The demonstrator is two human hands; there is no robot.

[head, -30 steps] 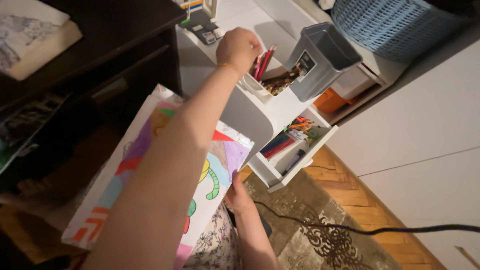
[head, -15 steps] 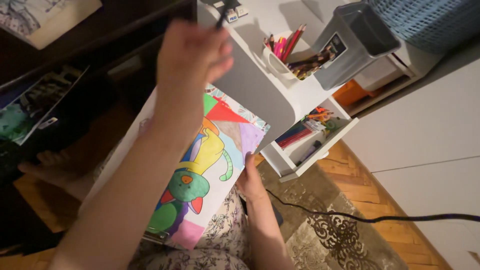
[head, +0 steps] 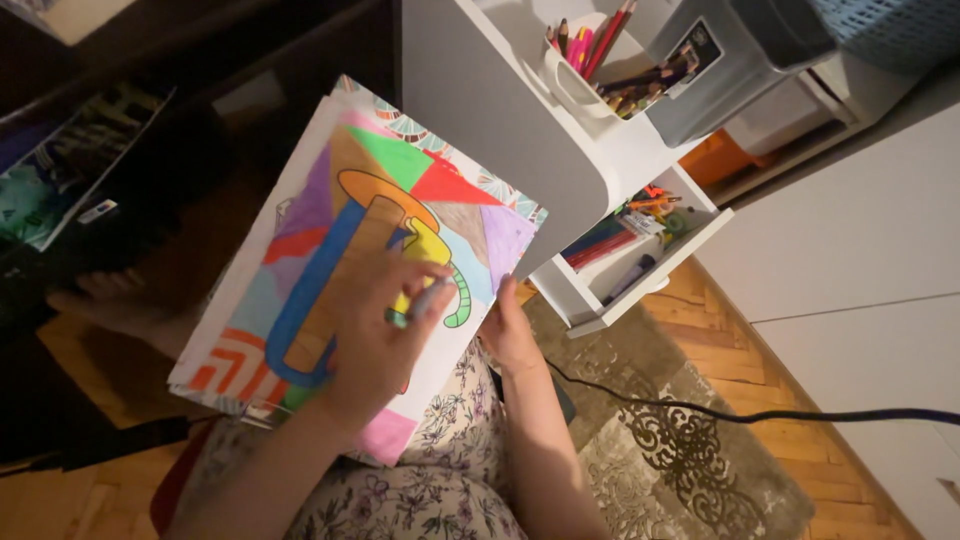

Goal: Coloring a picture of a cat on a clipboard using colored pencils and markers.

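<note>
The colouring book [head: 330, 260] is rested on the lap, tilted, its coloured page facing up. The left hand [head: 375, 335] lies over the page, fingers [head: 425, 275] curled and pinching a pencil [head: 425, 298] whose tip is pointed toward the green striped shape. The right hand [head: 510, 335] is placed at the book's lower right edge, fingers pressed against that edge from beneath; how they are arranged there cannot be told.

Risks, as judged: the book is supported only by lap and one hand, so a press of the pencil may tip or slide it. A black cable [head: 720, 410] is run across the rug [head: 680, 470] near the knee and could be snagged. The pencil cup [head: 575, 75] is stood near the edge of the white table [head: 490, 140], beside a grey bin [head: 740, 60].

Hidden or unclear: the pencil's colour and tip are blurred. The middle of the picture on the page is covered by the left hand. The contents of the open drawer [head: 640, 255] are too small to sort. The left of the frame is too dark to read.
</note>
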